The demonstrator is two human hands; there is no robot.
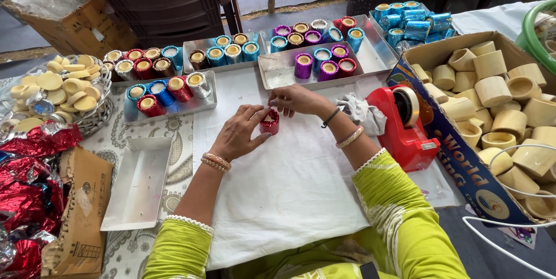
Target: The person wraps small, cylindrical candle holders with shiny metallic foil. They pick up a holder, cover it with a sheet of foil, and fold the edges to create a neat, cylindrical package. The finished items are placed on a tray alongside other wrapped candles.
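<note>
Both my hands meet over a white cloth [289,180] at the table's middle. Between them sits a small round cup wrapped in red foil [270,122]. My left hand [238,133] cups it from the left side, thumb against its rim. My right hand [296,99] pinches the foil at the cup's top edge with fingertips. Bangles circle both wrists, and green sleeves cover my forearms.
A red tape dispenser [402,125] stands right of my hands beside a cardboard box of plain wooden cups [504,105]. Metal trays of foil-wrapped cups [313,53] line the far side. An empty tray [139,183], red foil sheets [29,180] and a wire basket of round discs [58,88] lie left.
</note>
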